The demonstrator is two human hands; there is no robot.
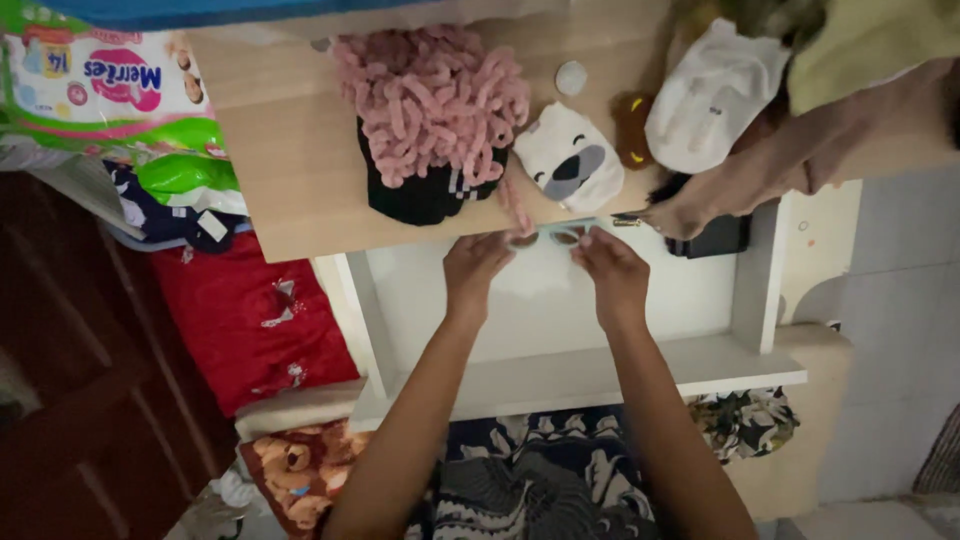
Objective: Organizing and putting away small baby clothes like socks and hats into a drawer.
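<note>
Pale teal glasses [548,235] pinched between left hand [473,265] and right hand [612,272] over white drawer [560,375], pink chenille slipper [430,105] far on counter [290,170], another person's hand [690,210] right.

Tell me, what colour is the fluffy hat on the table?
The fluffy hat is pink on top, black below; head view.

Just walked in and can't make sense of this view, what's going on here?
A person's left hand and right hand hold a small pale ring-shaped item between them above an open white drawer. On the wooden top lie a fluffy pink item and a white animal-face cloth. Another person's hand rests nearby.
</note>
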